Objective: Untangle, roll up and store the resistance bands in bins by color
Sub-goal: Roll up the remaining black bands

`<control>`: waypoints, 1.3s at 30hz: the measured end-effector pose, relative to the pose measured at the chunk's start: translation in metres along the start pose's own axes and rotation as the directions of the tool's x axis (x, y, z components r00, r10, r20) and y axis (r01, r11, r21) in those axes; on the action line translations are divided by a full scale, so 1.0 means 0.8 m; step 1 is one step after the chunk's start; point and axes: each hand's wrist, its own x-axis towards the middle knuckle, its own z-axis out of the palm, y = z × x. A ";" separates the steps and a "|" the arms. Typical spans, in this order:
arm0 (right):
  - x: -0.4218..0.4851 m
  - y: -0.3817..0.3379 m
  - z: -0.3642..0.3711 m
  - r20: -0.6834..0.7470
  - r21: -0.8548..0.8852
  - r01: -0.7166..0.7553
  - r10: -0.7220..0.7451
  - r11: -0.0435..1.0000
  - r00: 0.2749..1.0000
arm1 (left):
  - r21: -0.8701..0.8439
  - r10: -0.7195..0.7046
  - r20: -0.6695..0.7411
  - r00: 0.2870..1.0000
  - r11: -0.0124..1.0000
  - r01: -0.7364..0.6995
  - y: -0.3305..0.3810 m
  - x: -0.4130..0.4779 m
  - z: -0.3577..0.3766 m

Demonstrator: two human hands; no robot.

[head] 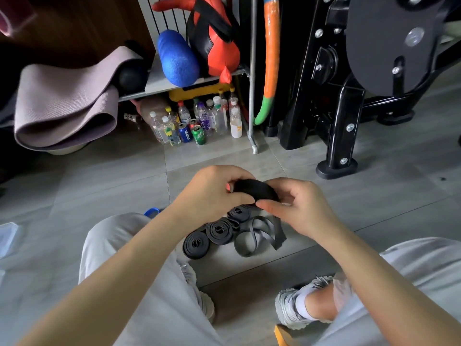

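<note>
Seated person, legs apart, one shoe resting on the floor at the near side. Both hands are working above the floor between the knees. The left hand is pinching the wound core of the black band, fingers curled round it. The right hand is gripping the outer wrap, evidently holding tension so the roll is not springing open. A loose tail is trailing onto the floor below and appears to be feeding the roll. Just beside it, three coils are lying flat and touching, apparently finished and awaiting binning; no bin is identifiable.

The floor is showing grey tile. Farther off, bottles and cans are standing under a shelf carrying a blue roller. A black machine is standing to the right.
</note>
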 end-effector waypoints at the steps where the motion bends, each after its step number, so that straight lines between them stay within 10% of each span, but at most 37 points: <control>1: 0.001 -0.002 -0.003 0.002 0.076 -0.020 0.020 0.997 1.000 | -0.070 -0.012 -0.022 1.000 0.998 0.010 0.000 0.000 -0.002; 5: 0.002 0.000 -0.011 0.011 0.197 -0.041 0.039 0.980 0.999 | -0.437 -0.097 -0.103 0.990 0.899 0.043 -0.007 -0.004 -0.006; 9: -0.001 0.000 -0.008 -0.019 0.345 -0.006 0.014 0.939 1.000 | -0.832 -0.201 -0.065 0.977 0.551 0.058 -0.010 -0.009 0.009; 14: -0.002 0.007 0.008 -0.155 0.406 0.057 0.007 0.912 0.988 | -0.954 -0.249 0.043 0.968 0.278 0.114 -0.003 -0.012 0.038; 16: -0.005 0.011 0.007 -0.150 0.327 0.035 0.016 0.944 0.989 | -0.889 -0.269 0.036 0.962 0.430 0.154 -0.008 -0.011 0.039; 19: -0.008 0.020 0.001 -0.092 0.172 -0.024 0.040 0.985 0.995 | -0.380 -0.112 -0.082 0.990 0.922 0.073 -0.018 -0.009 0.026; 25: 0.004 0.015 0.004 0.015 -0.198 0.044 -0.042 0.979 0.999 | 0.242 0.147 0.083 0.986 0.957 -0.163 0.003 -0.001 0.006; 31: 0.013 0.011 0.002 -0.046 0.129 -0.035 0.041 0.991 0.998 | -0.187 0.001 -0.087 0.996 0.982 -0.017 -0.006 0.011 -0.006; 39: 0.030 -0.010 -0.001 -0.137 0.294 0.012 0.029 0.956 0.990 | -0.891 -0.252 -0.079 0.964 0.451 0.045 -0.014 0.011 0.016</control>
